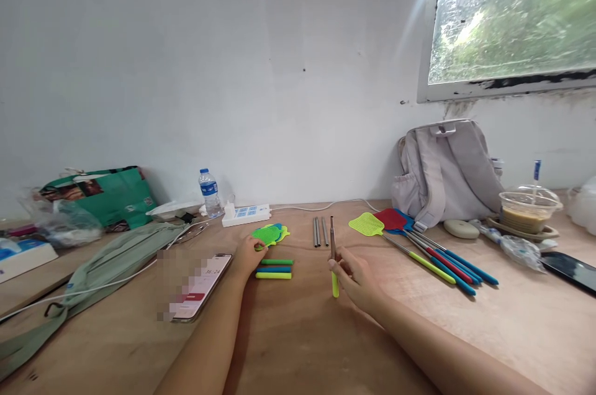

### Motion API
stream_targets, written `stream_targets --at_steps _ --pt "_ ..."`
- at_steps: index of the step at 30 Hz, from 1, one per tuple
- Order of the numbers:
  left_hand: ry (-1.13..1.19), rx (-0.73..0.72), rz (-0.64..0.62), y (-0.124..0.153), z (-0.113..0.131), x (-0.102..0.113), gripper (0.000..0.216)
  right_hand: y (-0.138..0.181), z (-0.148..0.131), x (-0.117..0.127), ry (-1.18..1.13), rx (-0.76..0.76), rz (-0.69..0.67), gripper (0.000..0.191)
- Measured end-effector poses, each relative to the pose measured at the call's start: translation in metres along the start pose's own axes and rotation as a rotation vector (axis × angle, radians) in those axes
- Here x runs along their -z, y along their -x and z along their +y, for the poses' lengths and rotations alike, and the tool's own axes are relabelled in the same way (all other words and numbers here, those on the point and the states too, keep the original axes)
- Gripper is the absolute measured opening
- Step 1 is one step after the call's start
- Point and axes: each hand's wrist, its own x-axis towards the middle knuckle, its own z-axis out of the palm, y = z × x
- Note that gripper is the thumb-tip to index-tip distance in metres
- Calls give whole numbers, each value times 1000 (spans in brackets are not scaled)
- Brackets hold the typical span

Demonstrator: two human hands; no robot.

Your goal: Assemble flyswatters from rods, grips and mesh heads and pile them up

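- Plainly, the right hand [356, 277] pinched a metal rod [332, 238] near its lower end, where a yellow-green grip [334, 286] sleeved it; the rod stood tilted up and away from the table [298, 345], so its bare end was free in the air.
- The left hand [246, 256] lay on the table with its fingertips on the green swatter heads [270, 234], a small fanned stack of mesh paddles; whether it gripped one or only pressed down was hard to tell at this size.
- Three loose grips [274, 269], green, blue and yellow, lay side by side just beside that hand, within easy reach of both.
- Spare rods [319, 231] lay parallel between the hands, further back, sorted apart from the coloured parts.
- Finished swatters [419, 246] fanned out to the right, handles towards the person, heads near the backpack [444, 171].
- A phone [200, 286] lay face up beside the left forearm, its screen readable at a glance.
- A power strip [246, 214] and bottle [209, 192] stood back by the wall, out of the working space.
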Motion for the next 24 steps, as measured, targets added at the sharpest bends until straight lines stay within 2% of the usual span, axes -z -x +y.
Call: stream_targets --at_steps 8,14,18,24 --pt "3 65 -6 1 -7 -1 27 0 0 2 49 16 -21 19" --pt "-22 -20 -43 -1 -9 1 12 1 2 3 32 -20 -24 18" --pt "-35 -79 -52 -3 -8 1 12 1 1 3 9 -36 -38 18" --pt "-39 -92 -51 -5 -11 -2 14 1 0 3 -5 -15 -49 19"
